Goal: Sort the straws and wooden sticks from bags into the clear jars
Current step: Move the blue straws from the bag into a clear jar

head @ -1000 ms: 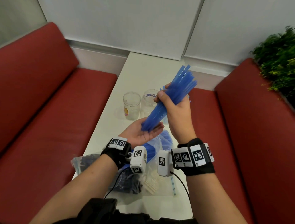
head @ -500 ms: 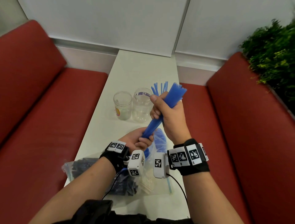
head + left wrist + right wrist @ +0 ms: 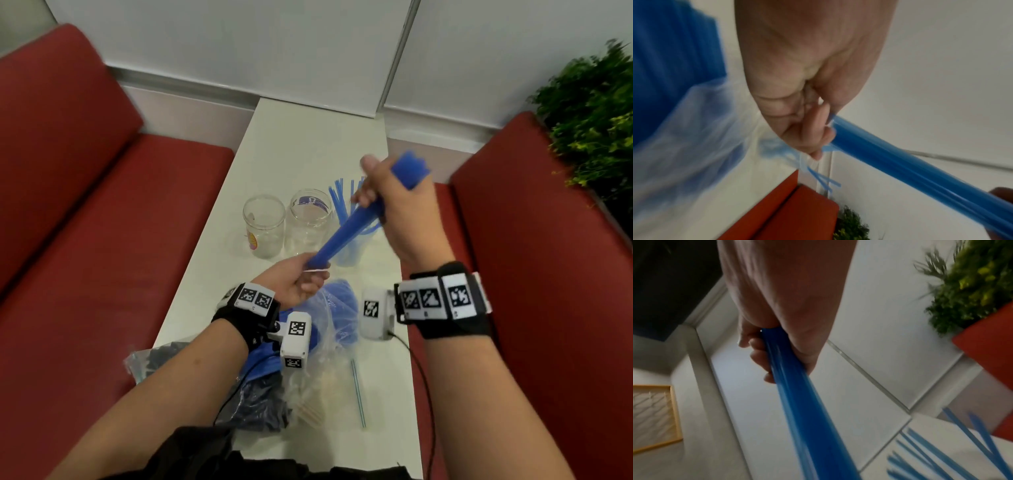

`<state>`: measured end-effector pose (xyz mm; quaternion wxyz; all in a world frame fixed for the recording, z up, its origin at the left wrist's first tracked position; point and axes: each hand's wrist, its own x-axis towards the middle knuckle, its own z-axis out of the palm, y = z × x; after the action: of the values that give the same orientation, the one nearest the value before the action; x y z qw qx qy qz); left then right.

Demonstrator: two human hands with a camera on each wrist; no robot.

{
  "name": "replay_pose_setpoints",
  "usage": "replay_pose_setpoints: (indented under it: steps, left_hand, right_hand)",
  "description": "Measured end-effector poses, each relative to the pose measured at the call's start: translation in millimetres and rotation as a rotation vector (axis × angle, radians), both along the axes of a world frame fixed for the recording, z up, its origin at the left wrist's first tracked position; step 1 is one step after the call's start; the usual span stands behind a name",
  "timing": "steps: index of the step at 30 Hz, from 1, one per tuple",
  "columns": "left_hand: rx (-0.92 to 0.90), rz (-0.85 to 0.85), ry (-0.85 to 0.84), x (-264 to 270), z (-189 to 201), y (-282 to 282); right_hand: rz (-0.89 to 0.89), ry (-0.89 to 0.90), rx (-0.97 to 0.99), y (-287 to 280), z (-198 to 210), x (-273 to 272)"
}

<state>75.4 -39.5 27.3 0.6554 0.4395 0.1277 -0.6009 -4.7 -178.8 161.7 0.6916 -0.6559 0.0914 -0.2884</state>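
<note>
A tight bundle of blue straws (image 3: 342, 236) (image 3: 900, 160) (image 3: 807, 410) slants above the white table (image 3: 308, 144). My right hand (image 3: 375, 197) (image 3: 764, 353) grips its upper part. My left hand (image 3: 303, 275) (image 3: 818, 131) curls round its lower end. Two empty clear jars (image 3: 263, 226) (image 3: 310, 219) stand side by side beyond my left hand. A third jar (image 3: 352, 255) to their right, partly hidden by the bundle, holds loose blue straws (image 3: 337, 197) (image 3: 941, 451).
Clear bags lie near the table's front edge: one with blue straws (image 3: 337, 308), one with dark straws (image 3: 246, 397), one with wooden sticks (image 3: 318, 390). Red benches (image 3: 102, 240) flank the narrow table. A green plant (image 3: 596, 113) stands at the right.
My left hand went from an open palm under the bundle to fingers curled round its lower end. The right hand has slid up the bundle, which is now packed tight.
</note>
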Motion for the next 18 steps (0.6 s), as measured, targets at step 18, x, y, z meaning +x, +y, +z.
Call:
replay_pose_setpoints:
  steps: [18]
  left_hand:
    - [0.627, -1.275, -1.516, -1.1, -48.2, 46.1]
  right_hand:
    - [-0.32, 0.378, -0.054, -77.6, -141.9, 91.2]
